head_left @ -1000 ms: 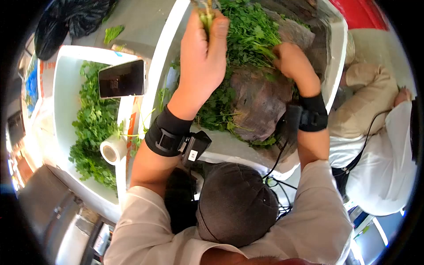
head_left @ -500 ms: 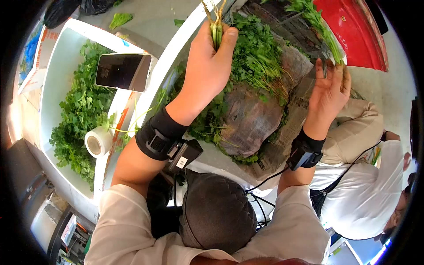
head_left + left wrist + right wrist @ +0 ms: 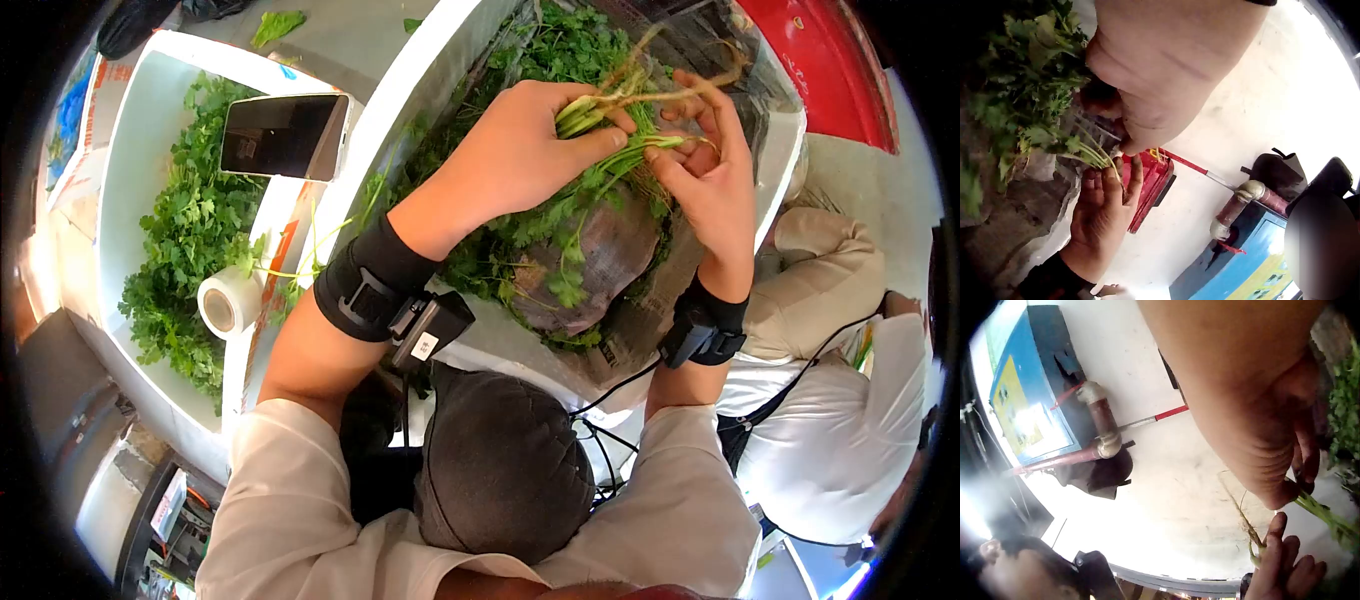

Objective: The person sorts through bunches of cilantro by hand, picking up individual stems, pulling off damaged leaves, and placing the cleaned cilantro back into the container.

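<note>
My left hand (image 3: 530,160) grips a small bunch of coriander stems (image 3: 583,117) over the big white foam box, with thin brown roots poking out past the thumb toward the right. Close beside it, the right hand (image 3: 715,165) pinches more green stems (image 3: 640,152) between thumb and fingers, the leaves hanging down toward the left. In the left wrist view those stems (image 3: 1091,153) run into the right fingertips. Roots (image 3: 1247,525) stick out above the left fingers in the right wrist view. Under both hands lies a heap of coriander (image 3: 570,45) beside a newspaper-wrapped bundle (image 3: 600,250).
A second white foam box (image 3: 125,230) with leafy coriander (image 3: 190,230) stands at left. On its edge lie a phone (image 3: 285,135) and a roll of film (image 3: 222,305). A red tub (image 3: 830,70) stands beyond the box; another person (image 3: 820,400) sits at right.
The right hand has come from the heap, out right with stems, then back in beside the left hand. My left hand has moved right and lower, turning its bunch sideways.
</note>
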Available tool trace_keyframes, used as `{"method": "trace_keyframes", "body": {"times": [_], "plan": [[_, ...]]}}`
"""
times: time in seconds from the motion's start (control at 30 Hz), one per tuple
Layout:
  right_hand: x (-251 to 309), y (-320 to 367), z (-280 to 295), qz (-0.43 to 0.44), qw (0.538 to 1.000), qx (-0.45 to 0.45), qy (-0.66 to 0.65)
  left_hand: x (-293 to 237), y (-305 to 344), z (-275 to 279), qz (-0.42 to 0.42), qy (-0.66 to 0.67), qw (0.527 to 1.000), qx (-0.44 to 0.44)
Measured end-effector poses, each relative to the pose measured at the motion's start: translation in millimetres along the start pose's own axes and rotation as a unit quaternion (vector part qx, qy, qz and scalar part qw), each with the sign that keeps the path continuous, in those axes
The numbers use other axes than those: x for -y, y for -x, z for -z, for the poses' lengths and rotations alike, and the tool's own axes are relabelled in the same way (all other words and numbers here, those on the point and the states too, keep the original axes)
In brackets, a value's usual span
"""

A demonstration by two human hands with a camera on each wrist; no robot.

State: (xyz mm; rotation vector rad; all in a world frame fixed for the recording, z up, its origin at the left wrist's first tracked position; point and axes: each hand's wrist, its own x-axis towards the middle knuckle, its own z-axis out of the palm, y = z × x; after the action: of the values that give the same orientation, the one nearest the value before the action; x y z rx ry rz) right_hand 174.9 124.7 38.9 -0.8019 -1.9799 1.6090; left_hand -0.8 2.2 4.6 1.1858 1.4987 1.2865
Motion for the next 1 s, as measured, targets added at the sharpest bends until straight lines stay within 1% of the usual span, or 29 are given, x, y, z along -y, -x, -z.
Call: {"method": "trace_keyframes", "body": {"times": [0.07,0.2,0.23,0.27,0.3,0.33,0.37,0.4,0.47,0.5,0.53,0.6,0.63,0.67,0.7,0.73,0.77,0.8,0.83,0.87,0.9,0.97,1.0], "plan": [[-6,3,1,0.014,0.999,0.031,0.009,2,0,-1,0.008,0.002,1.000,0.017],[-7,6,-1,0.022,0.999,0.037,-0.002,-4,2,0,0.043,0.018,0.998,0.050],[-9,4,1,0.020,0.998,0.051,-0.013,-2,2,-1,0.044,0.017,0.997,0.054],[-10,4,2,0.018,0.997,0.065,-0.024,1,1,-3,0.027,0.020,0.999,0.040],[-5,7,-1,0.017,0.998,0.061,-0.026,3,1,-4,0.009,0.024,0.999,0.025],[5,10,-8,-0.001,0.997,0.032,-0.070,1,1,-4,0.010,0.022,0.999,0.029],[10,11,-12,-0.018,0.993,0.004,-0.113,-3,1,-3,0.043,0.044,0.997,0.040],[10,11,-11,-0.017,0.993,0.001,-0.115,-6,2,-2,0.075,0.065,0.994,0.050],[9,9,-7,-0.084,0.979,-0.004,-0.187,-8,2,-1,0.087,0.082,0.991,0.062],[8,8,-8,-0.082,0.979,-0.008,-0.188,-9,2,-1,0.100,0.101,0.987,0.070],[7,7,-9,-0.072,0.976,-0.009,-0.206,-8,1,-1,0.100,0.099,0.987,0.073],[2,7,-9,-0.058,0.973,-0.013,-0.225,-6,1,-2,0.116,0.139,0.980,0.079],[-1,7,-9,-0.024,0.977,-0.013,-0.212,-6,0,-1,0.115,0.136,0.981,0.083],[-5,7,-8,0.011,0.980,-0.013,-0.200,-8,1,0,0.122,0.165,0.976,0.080],[-9,6,-8,0.014,0.980,-0.016,-0.200,-9,1,0,0.128,0.194,0.970,0.078],[-13,3,-7,0.067,0.990,-0.015,-0.120,-9,0,-1,0.126,0.192,0.970,0.081],[-16,1,-7,0.119,0.992,-0.013,-0.038,-8,0,-2,0.134,0.232,0.962,0.057],[-17,1,-7,0.121,0.992,-0.017,-0.037,-6,-1,-3,0.142,0.271,0.951,0.033],[-17,0,-7,0.174,0.984,-0.023,0.035,-4,-1,-4,0.141,0.269,0.952,0.036],[-18,0,-8,0.224,0.968,-0.029,0.107,0,-1,-4,0.147,0.280,0.948,0.015],[-19,0,-12,0.226,0.968,-0.032,0.107,0,-2,-3,0.154,0.290,0.944,-0.007],[-20,1,-22,0.252,0.961,-0.091,0.063,-2,-2,-2,0.149,0.302,0.942,-0.006],[-16,3,-23,0.239,0.963,-0.088,0.082,-4,-3,-3,0.148,0.319,0.936,-0.020]]}}
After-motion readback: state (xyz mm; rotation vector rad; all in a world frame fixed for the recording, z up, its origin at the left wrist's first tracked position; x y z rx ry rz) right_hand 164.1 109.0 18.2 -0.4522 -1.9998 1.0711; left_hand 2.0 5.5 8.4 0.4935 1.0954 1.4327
